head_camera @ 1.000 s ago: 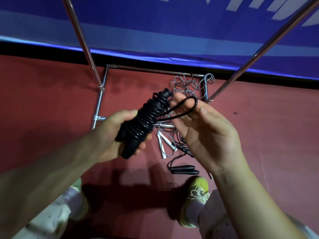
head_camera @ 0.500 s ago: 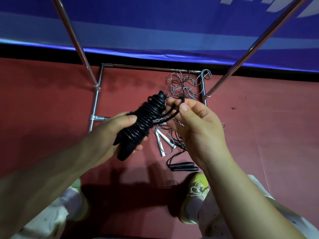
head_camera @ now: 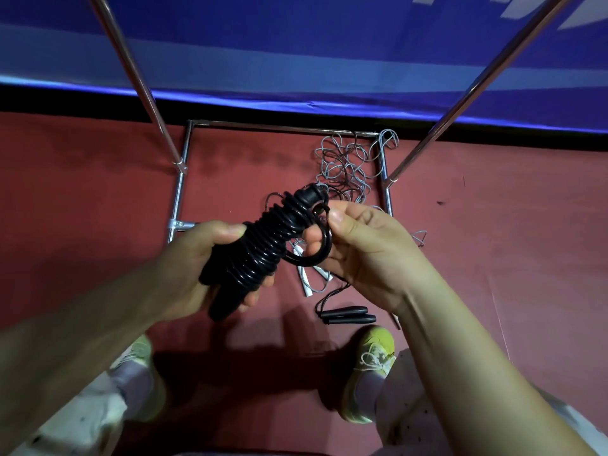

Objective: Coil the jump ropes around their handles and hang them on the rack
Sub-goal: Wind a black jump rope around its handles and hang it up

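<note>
Both hands grip coiled black rope [head_camera: 263,245].

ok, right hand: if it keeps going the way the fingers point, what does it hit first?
Likely the coiled black jump rope gripped by the left hand. The right hand points left, pinching the rope's loose loop beside the coil.

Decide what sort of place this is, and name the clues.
Probably an indoor sports hall or gym: a red sports floor, a blue banner along the wall, and loose jump ropes lying by a metal rack.
</note>
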Available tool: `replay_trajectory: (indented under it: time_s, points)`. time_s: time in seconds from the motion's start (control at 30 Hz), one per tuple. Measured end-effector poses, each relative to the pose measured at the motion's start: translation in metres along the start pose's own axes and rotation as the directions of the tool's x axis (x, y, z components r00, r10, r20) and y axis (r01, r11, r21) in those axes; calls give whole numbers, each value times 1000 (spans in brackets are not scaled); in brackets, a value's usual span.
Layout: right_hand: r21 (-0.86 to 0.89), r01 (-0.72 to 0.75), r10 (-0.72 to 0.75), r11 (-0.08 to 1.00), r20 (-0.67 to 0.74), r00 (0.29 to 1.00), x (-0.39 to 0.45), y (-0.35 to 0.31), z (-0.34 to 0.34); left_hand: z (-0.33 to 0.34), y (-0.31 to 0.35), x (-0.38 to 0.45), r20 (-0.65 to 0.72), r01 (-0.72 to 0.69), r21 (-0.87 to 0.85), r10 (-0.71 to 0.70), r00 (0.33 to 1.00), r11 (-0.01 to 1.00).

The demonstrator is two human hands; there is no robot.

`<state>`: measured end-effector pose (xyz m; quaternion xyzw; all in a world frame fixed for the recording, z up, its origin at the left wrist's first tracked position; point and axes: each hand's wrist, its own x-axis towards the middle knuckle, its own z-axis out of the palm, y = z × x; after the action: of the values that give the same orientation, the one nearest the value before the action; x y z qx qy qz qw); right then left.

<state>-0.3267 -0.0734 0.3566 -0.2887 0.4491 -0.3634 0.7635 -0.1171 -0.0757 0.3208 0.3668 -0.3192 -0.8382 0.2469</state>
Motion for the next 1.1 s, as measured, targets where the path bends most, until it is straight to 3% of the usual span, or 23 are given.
replay_trajectory:
  time_s: [0.1,0.37,0.77,1.1]
  points:
    - [1,-26,25,1000,31,999,0,1,0,-2,1,0,10,-3,43,2,1000,999]
    - [111,-125,132,986,-57,990,3,5,6,-6,-1,0,-95,-49,180,67,993,983]
    - [80,-148,150,986,-18,989,0,6,0,-10,5,-3,63,-4,134,-5,998,991]
    - [183,-67,107,981,-217,970,2,16,15,-12,3,-3,37,8,174,-15,999,985]
